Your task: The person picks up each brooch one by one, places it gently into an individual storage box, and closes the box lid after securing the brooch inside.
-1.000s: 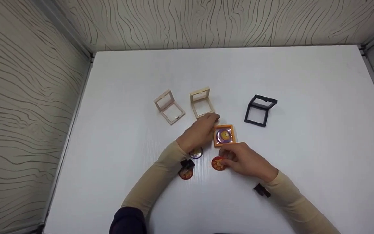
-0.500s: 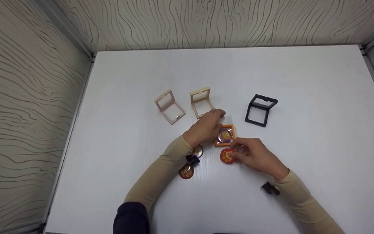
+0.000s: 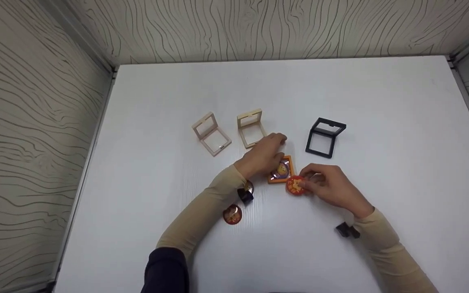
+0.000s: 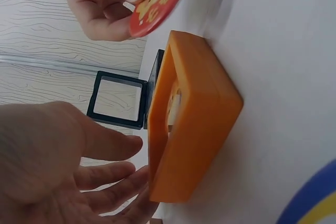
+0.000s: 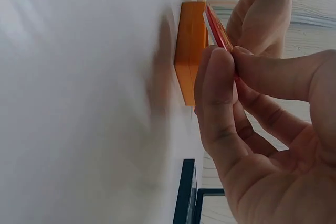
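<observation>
"Pinching what, exactly?"

"The red disc [image 3: 295, 185]. The right hand [image 3: 334, 187] has thumb and forefinger clamped on it; it hangs tilted, off the table [image 3: 157, 114], near the orange frame [image 4: 202, 114] but not touching."

"And the left hand [image 3: 261, 156]?"

"Loosely bent, fingers parted, beside the frame's far left corner. Whether they touch it, I can't tell."

"How would you manage this well?"

"I'd pinch by the rim alone, because the thumb covers some of the printed face. I'd steady the frame by its walls, without pressing the purple disc [image 3: 282, 169] showing inside."

"What's hard to make out?"

"Whether anything covers that purple disc. Left fingers hide part of the frame and the front of the cream frame [image 3: 250, 114]. Farther out, a black wrist piece [image 3: 245, 196] half hides another disc [image 3: 249, 187]; the second red disc [image 3: 232, 214] is visible, its print blurred by glare. In the left wrist view, a blue-and-yellow edge [image 4: 310, 203] is cut off at the corner."

"And the black frame [image 3: 318, 154]?"

"Standing open, well apart."
</observation>
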The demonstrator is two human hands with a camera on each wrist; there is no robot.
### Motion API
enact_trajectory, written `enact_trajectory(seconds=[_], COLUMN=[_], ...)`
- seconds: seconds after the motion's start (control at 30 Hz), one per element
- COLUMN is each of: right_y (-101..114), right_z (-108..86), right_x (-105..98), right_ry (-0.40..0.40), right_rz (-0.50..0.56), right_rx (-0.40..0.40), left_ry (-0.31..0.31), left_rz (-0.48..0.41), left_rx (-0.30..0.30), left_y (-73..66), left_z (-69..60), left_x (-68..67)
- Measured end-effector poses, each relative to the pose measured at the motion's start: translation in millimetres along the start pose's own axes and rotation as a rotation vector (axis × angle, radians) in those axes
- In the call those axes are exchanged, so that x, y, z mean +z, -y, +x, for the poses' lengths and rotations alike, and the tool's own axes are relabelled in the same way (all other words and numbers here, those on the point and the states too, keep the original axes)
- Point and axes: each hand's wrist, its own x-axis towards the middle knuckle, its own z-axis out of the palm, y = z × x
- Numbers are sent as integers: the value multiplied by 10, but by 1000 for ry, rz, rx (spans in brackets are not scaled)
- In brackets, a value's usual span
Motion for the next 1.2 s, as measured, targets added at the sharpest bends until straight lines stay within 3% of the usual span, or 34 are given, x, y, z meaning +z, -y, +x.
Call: enact_trajectory(seconds=[0.37,0.6,0.9,1.2], right_y=[-76,-136,-183,-175], right_z=[4,-20,-1,-19], right_x=[-237,-333,-390,-460], right_ry=[-81,-113,-122,-168], right_rz=[44,75,128,112], right_rx=[60,77,115,140], left_ry=[28,51,50,44], left_rz=[-3,36,10,-11], left_rx=[6,59,45,31], left_y=[3,-12,15,-14], left_z=[108,188,238,329], left_x=[-19,-38,-44,-67])
